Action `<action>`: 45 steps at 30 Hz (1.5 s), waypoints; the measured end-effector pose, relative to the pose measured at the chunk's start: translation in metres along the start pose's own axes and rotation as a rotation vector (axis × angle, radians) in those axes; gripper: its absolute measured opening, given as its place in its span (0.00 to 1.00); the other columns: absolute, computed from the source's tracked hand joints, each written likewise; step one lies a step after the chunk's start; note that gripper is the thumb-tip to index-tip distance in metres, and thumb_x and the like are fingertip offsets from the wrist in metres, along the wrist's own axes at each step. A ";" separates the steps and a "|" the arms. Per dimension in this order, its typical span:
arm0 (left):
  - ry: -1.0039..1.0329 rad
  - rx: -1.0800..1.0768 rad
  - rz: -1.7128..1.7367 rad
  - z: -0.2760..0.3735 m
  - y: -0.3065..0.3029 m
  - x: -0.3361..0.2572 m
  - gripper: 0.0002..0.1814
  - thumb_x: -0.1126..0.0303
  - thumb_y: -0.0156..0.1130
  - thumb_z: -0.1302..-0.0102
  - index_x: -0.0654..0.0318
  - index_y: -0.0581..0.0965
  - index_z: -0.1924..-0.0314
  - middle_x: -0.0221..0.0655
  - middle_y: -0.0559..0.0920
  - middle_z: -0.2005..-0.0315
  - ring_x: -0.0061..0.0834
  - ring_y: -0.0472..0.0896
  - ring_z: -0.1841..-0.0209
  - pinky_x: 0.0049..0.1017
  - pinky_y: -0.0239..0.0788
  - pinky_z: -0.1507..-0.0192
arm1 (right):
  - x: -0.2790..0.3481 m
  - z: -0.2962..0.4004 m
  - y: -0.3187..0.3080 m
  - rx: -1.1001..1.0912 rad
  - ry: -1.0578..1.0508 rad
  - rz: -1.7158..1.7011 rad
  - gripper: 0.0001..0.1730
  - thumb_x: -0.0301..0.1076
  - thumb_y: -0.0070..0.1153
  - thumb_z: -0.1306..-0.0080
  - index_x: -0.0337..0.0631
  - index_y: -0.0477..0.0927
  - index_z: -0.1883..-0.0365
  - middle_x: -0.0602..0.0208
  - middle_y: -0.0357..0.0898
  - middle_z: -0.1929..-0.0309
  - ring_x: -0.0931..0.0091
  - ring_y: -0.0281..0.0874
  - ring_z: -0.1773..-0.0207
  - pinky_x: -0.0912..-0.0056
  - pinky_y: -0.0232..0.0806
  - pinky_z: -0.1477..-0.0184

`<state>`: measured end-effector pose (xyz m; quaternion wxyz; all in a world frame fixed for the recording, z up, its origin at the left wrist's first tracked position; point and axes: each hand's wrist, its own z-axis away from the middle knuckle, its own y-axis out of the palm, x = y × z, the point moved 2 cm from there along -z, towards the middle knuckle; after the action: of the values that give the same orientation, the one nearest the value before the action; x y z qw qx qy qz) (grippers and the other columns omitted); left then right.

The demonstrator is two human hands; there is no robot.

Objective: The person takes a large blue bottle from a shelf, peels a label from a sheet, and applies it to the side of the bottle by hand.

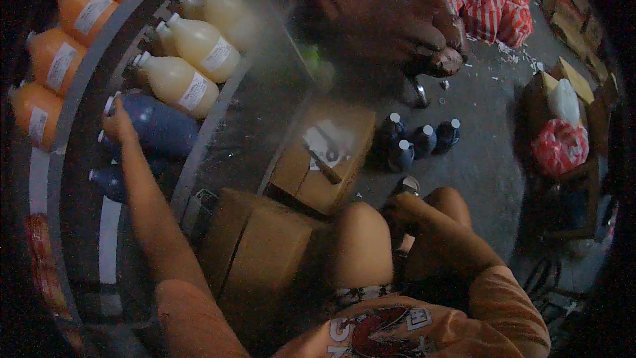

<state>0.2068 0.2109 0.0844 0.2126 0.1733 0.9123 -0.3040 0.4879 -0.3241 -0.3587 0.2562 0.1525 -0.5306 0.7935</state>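
At the left, my left hand (119, 122) is at the white-capped neck of a dark blue-purple bottle (161, 122) lying on a metal shelf (198, 161), its fingers curled at the cap. Bottles of pale yellow liquid (171, 79) lie on their sides above it, and another dark bottle (108, 182) is lower down. My right hand (405, 204) rests in shadow near my knees; its fingers are mostly hidden, so what it holds cannot be told. Several dark bottles with white caps (423, 140) stand on the floor ahead of it.
Bottles of orange liquid (64, 59) line the far left. Cardboard boxes (288, 184) stand beside my knees, one carrying a knife-like tool (323, 161) and paper. Red-and-white striped bags (489, 10) lie at the top right, near brown wrapped bundles. A red-and-white bag (561, 146) sits at the right.
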 end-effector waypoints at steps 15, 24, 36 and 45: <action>0.209 -0.160 0.171 0.047 0.018 0.011 0.45 0.40 0.58 0.49 0.74 0.63 0.44 0.55 0.65 0.45 0.49 0.63 0.43 0.41 0.56 0.44 | 0.015 0.004 -0.027 0.045 0.098 -0.194 0.16 0.40 0.51 0.48 0.38 0.77 0.66 0.48 0.76 0.63 0.56 0.74 0.59 0.58 0.67 0.58; 0.808 0.895 0.071 0.374 -0.063 -0.005 0.35 0.62 0.63 0.47 0.58 0.62 0.40 0.47 0.49 0.37 0.50 0.50 0.37 0.45 0.40 0.37 | -0.042 -0.040 0.028 0.057 -0.178 0.273 0.15 0.42 0.52 0.49 0.42 0.79 0.69 0.51 0.76 0.61 0.59 0.75 0.60 0.58 0.69 0.60; 0.755 1.280 0.336 0.436 -0.080 0.029 0.13 0.63 0.63 0.47 0.64 0.76 0.65 0.38 0.75 0.61 0.39 0.73 0.57 0.36 0.61 0.50 | -0.148 -0.087 -0.041 -0.395 0.643 -0.204 0.40 0.47 0.64 0.56 0.48 0.64 0.44 0.49 0.59 0.42 0.53 0.65 0.46 0.55 0.64 0.49; 0.706 1.319 0.114 0.441 -0.082 0.038 0.17 0.58 0.63 0.48 0.61 0.77 0.63 0.31 0.75 0.60 0.34 0.75 0.58 0.37 0.60 0.51 | -0.183 -0.142 -0.010 -0.434 0.517 -0.248 0.50 0.46 0.68 0.60 0.42 0.59 0.40 0.48 0.57 0.40 0.54 0.62 0.42 0.58 0.61 0.45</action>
<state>0.2626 -0.1208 -0.2150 -0.2253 0.3989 0.5443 -0.7028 0.6485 -0.2357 -0.5008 0.5028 -0.0482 -0.5818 0.6375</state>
